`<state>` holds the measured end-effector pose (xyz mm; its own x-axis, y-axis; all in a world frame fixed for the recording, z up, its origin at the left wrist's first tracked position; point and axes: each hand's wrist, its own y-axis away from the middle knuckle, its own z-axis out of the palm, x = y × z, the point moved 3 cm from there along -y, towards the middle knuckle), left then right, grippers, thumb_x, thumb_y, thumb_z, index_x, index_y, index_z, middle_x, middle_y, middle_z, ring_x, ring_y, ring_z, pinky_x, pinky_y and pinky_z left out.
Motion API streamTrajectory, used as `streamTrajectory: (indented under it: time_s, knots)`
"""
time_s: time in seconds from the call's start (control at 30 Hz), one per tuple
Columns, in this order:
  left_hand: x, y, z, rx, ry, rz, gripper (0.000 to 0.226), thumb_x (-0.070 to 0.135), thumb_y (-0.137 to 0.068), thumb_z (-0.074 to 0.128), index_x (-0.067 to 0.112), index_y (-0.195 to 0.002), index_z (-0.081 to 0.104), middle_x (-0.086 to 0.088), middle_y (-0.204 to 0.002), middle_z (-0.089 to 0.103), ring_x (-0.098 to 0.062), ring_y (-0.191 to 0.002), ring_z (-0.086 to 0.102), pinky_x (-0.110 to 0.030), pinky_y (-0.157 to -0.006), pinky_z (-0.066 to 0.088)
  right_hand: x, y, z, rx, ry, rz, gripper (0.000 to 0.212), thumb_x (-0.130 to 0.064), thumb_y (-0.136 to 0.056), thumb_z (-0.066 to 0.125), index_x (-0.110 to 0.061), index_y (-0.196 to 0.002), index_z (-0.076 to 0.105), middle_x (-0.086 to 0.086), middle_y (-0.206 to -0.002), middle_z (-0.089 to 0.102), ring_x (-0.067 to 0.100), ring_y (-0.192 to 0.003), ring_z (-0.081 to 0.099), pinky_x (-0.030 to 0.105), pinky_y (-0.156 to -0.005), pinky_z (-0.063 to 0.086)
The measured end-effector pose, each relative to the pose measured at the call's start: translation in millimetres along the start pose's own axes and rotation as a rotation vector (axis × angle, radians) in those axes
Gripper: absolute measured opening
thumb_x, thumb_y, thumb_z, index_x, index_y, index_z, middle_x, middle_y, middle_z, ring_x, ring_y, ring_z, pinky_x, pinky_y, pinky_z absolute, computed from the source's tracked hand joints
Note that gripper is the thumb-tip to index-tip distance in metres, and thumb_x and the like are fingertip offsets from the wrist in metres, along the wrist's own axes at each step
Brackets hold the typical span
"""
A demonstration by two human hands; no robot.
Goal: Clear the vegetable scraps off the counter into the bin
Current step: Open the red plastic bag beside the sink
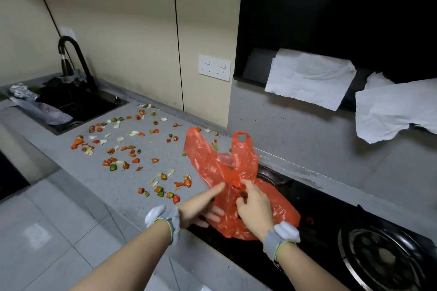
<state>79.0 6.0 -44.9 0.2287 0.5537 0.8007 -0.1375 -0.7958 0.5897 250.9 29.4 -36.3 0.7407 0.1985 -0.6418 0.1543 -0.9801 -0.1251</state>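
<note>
We judged the step in hand to be opening the red bag [236, 172], before any sweeping had begun. No bin showed in the head view, so we took the bag to be the liner or the stand-in for it. It hung over the near-left part of the black stove [331, 215], handles up, just right of the mess.

The right hand [254, 205] pinched the film near the mouth, fingers curled into it. The left hand [201, 208] lay with its forefinger stretched along the bag's edge and the other fingers straight beneath the film. We could not tell whether it nipped the plastic or only propped it.

The vegetable scraps [132, 149], bits of red, orange, green and white, lay scattered on the grey tabletop [118, 196] between the sink [87, 104] at far left and the bag, a few touching or hidden by its far edge.

Next, we thought, the mouth needed spreading wide and holding low at the tabletop's edge, one hand freed to rake the bits in. The thin film could fold shut.

We could read no brand or writing, neither on the bag nor on the wall socket [214, 67].
</note>
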Motion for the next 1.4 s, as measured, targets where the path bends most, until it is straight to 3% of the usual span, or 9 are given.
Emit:
streamTrajectory:
  time_s: [0.2, 0.4, 0.53, 0.63, 0.8, 0.93, 1.1, 1.3, 1.4]
  knots:
    - [-1.1, 36.8, -50.1, 0.129, 0.462, 0.094, 0.076, 0.083, -0.072, 0.057, 0.025, -0.121, 0.063, -0.013, -0.114, 0.071, -0.030, -0.102, 0.069, -0.057, -0.088, 0.055, -44.3, 39.9, 21.5, -0.115, 0.175, -0.542, 0.045, -0.017, -0.086, 0.053, -0.021, -0.131, 0.049, -0.003, -0.120, 0.057, 0.015, -0.106, 0.045, 0.024, -0.092, 0.030]
    - [-22.7, 86.2, -76.7, 0.187, 0.583, 0.225, 0.039, 0.015, -0.090, 0.067, 0.006, -0.127, 0.060, -0.019, -0.116, 0.070, -0.037, -0.108, 0.067, -0.055, -0.096, 0.052, -73.9, 53.6, 44.1, -0.282, 0.260, -0.891, 0.044, -0.050, -0.089, 0.055, -0.028, -0.126, 0.048, -0.008, -0.115, 0.047, 0.012, -0.108, 0.044, 0.028, -0.097, 0.030]
    - [-39.4, 110.5, -97.1, 0.398, 0.705, 0.263, 0.025, -0.004, -0.088, 0.056, -0.001, -0.111, 0.065, -0.023, -0.103, 0.071, -0.031, -0.082, 0.070, -0.043, -0.079, 0.058, -92.0, 41.6, 26.1, -0.154, -0.260, -0.668, 0.025, -0.048, -0.092, 0.056, -0.028, -0.103, 0.064, -0.014, -0.110, 0.055, 0.010, -0.110, 0.053, 0.027, -0.098, 0.041]
    - [-56.9, 137.7, -114.2, 0.464, 0.812, 0.288, 0.032, -0.009, -0.082, 0.051, -0.004, -0.110, 0.066, -0.024, -0.095, 0.068, -0.030, -0.073, 0.067, -0.041, -0.074, 0.057, -108.7, 21.9, 29.7, 0.013, -0.714, -0.139, 0.046, -0.078, -0.078, 0.056, -0.033, -0.084, 0.061, -0.009, -0.096, 0.061, 0.022, -0.094, 0.063, 0.043, -0.091, 0.052]
    - [-84.2, 180.2, -118.2, 0.353, 0.888, 0.303, 0.041, -0.007, -0.071, 0.055, -0.005, -0.110, 0.069, -0.029, -0.108, 0.066, -0.038, -0.087, 0.068, -0.055, -0.098, 0.048, -149.9, 18.7, 81.6, -0.539, -1.021, 0.403, 0.102, -0.077, -0.058, 0.077, -0.037, -0.141, 0.034, 0.005, -0.135, 0.059, 0.030, -0.109, 0.068, 0.063, -0.086, 0.054]
    - [-104.8, 207.7, -116.9, 0.347, 0.902, 0.327, 0.053, -0.008, -0.055, 0.062, -0.004, -0.107, 0.067, -0.028, -0.100, 0.066, -0.039, -0.084, 0.068, -0.056, -0.094, 0.051, -202.7, 58.9, 120.4, -0.914, -1.057, 0.367, 0.043, -0.029, -0.084, 0.075, -0.015, -0.123, 0.065, 0.022, -0.121, 0.067, 0.038, -0.099, 0.068, 0.064, -0.094, 0.049]
    - [-141.4, 251.4, -127.2, 0.431, 0.961, 0.274, 0.044, -0.001, -0.058, 0.059, -0.005, -0.100, 0.070, -0.029, -0.102, 0.068, -0.040, -0.090, 0.067, -0.048, -0.087, 0.055, -240.1, 83.0, 143.5, -0.779, -0.992, 0.394, 0.020, 0.011, -0.084, 0.057, 0.000, -0.097, 0.068, 0.018, -0.072, 0.068, 0.023, -0.051, 0.065, 0.031, -0.048, 0.054]
    - [-229.9, 322.1, -172.4, 1.262, 0.895, 0.195, 0.031, 0.000, -0.089, 0.044, 0.004, -0.114, 0.062, -0.011, -0.089, 0.066, -0.023, -0.073, 0.060, -0.032, -0.065, 0.051, -246.3, 63.4, 144.5, -0.540, -0.879, 0.299, 0.018, -0.002, -0.088, 0.056, -0.005, -0.099, 0.069, 0.014, -0.084, 0.073, 0.026, -0.069, 0.069, 0.039, -0.066, 0.056]
    - [-266.6, 345.6, -175.8, 1.241, 0.886, 0.141, 0.037, 0.013, -0.083, 0.051, 0.014, -0.119, 0.058, -0.010, -0.097, 0.063, -0.023, -0.080, 0.059, -0.037, -0.071, 0.053, -261.9, 70.9, 136.1, -0.596, -0.824, 0.092, 0.017, -0.006, -0.097, 0.053, -0.011, -0.099, 0.069, 0.013, -0.093, 0.074, 0.030, -0.084, 0.071, 0.029, -0.057, 0.055]
